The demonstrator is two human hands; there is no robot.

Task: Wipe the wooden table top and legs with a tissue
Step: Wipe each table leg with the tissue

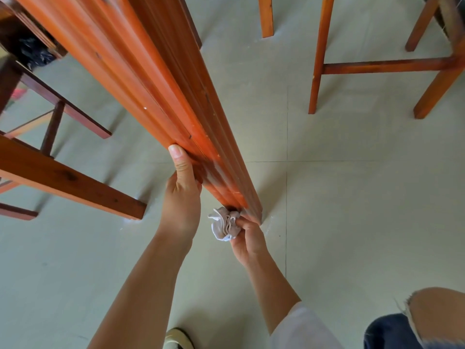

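Note:
A reddish wooden table leg [161, 91] with grooved faces runs from the top left down to the tiled floor at the middle of the view. My left hand [182, 195] grips the leg a little above its foot, thumb pointing up along the wood. My right hand [247, 239] holds a crumpled white tissue [225, 226] and presses it against the very bottom of the leg, where it meets the floor.
Wooden chair legs and rungs [377, 65] stand at the upper right. Another chair's rails [73, 180] reach in from the left, close to my left arm. A black bag [32, 52] lies at the far left. My knee [432, 318] and shoe [177, 338] show at the bottom.

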